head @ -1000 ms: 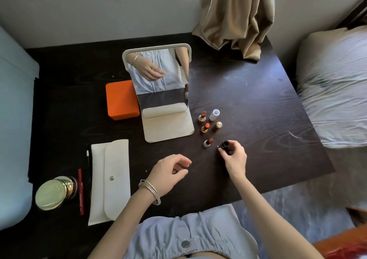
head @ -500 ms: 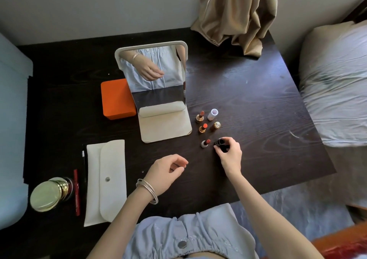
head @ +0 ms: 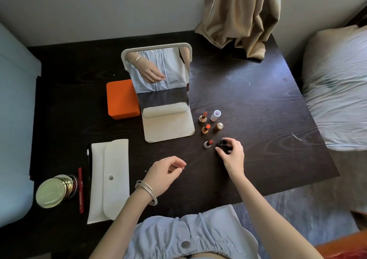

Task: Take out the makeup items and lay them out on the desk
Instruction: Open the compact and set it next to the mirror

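On the dark desk (head: 258,103), my right hand (head: 232,156) pinches a black lipstick cap (head: 221,143) that stands just right of an uncapped lipstick with a silver base (head: 208,143). Behind them stand two gold-based uncapped lipsticks (head: 203,117) (head: 206,128), a white cap (head: 215,115) and a gold cap (head: 219,126). My left hand (head: 164,172) hovers above the desk with loosely curled fingers, holding nothing. A cream pouch (head: 109,179) lies closed at the left.
A folding mirror (head: 158,79) on a cream stand sits mid-desk, with an orange box (head: 121,99) beside it. A gold compact (head: 52,191), a red pencil (head: 80,190) and a black pencil (head: 88,159) lie far left. A beige curtain (head: 238,16) drapes on the back edge. A bed (head: 337,89) is to the right.
My right hand has kept hold of the black cap beside the silver-based lipstick, shifting only slightly. My left hand has stayed hovering. The camera view drifted a little.
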The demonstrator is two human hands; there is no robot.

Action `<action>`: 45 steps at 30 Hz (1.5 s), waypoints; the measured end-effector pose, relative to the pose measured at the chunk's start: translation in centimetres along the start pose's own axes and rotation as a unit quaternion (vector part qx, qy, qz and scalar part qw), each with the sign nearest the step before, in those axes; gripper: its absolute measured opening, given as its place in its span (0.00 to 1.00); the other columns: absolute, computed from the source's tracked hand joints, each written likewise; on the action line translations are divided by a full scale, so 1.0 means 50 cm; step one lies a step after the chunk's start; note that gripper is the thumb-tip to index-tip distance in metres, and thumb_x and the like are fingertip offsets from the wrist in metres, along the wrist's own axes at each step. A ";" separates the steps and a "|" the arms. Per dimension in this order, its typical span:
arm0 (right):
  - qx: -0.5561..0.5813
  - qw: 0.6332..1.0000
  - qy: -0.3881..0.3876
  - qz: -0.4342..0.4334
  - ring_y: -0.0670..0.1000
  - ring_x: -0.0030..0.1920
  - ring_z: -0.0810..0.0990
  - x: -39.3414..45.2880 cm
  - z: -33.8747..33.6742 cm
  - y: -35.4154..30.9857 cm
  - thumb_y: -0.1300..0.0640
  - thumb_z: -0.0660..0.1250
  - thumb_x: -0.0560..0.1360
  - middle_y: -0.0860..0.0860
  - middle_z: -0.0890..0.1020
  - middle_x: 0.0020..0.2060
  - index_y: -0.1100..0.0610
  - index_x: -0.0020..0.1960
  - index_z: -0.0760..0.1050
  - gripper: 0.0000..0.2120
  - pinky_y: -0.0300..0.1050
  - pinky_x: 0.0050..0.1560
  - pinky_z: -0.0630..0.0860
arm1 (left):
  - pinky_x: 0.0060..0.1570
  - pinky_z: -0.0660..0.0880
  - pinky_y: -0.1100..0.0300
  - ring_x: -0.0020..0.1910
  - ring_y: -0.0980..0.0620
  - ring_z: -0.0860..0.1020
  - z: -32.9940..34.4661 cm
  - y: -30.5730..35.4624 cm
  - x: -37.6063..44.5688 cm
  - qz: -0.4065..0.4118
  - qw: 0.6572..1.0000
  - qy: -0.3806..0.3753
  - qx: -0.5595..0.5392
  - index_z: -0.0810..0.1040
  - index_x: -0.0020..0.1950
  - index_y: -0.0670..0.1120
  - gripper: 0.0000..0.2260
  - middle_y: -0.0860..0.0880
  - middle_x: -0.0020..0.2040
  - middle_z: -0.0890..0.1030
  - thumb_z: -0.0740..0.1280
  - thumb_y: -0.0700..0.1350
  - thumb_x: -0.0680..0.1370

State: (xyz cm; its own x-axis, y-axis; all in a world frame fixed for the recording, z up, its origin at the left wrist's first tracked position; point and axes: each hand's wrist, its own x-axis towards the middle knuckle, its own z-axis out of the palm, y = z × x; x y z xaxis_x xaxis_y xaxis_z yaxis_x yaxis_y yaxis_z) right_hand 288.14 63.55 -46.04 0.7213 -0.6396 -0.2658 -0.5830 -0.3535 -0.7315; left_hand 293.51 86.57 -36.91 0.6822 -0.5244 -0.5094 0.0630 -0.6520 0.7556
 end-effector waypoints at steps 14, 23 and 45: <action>0.090 0.986 -0.124 -0.060 0.45 0.36 0.73 -0.170 -0.029 -0.166 0.61 0.70 0.73 0.50 0.75 0.37 0.54 0.41 0.69 0.09 0.33 0.38 0.70 | 0.52 0.75 0.66 0.51 0.57 0.78 -0.030 -0.015 -0.036 -0.019 0.997 0.067 -0.018 0.78 0.56 0.48 0.09 0.52 0.52 0.81 0.64 0.42 0.77; -0.046 0.884 -0.464 -0.019 0.49 0.53 0.79 -0.227 0.176 -0.249 0.56 0.67 0.74 0.51 0.78 0.55 0.56 0.62 0.71 0.17 0.43 0.55 0.76 | 0.56 0.74 0.61 0.56 0.53 0.76 -0.071 -0.128 -0.096 -0.163 0.967 0.194 0.020 0.77 0.58 0.49 0.10 0.50 0.59 0.76 0.65 0.43 0.77; -0.060 0.825 -0.560 -0.040 0.51 0.50 0.79 -0.293 0.279 -0.357 0.58 0.66 0.76 0.50 0.77 0.55 0.54 0.62 0.70 0.15 0.48 0.58 0.77 | 0.61 0.71 0.48 0.67 0.41 0.64 -0.243 -0.379 -0.194 -0.335 0.883 0.314 0.099 0.60 0.72 0.55 0.37 0.43 0.70 0.61 0.75 0.42 0.68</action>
State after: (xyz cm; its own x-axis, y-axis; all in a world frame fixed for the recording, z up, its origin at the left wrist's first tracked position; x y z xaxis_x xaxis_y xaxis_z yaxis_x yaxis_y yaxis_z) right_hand 293.17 88.77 -37.86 0.6129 0.3980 -0.6826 -0.5016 -0.4715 -0.7254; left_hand 294.55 110.65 -41.27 0.8134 0.3819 -0.4387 0.5196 -0.8160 0.2533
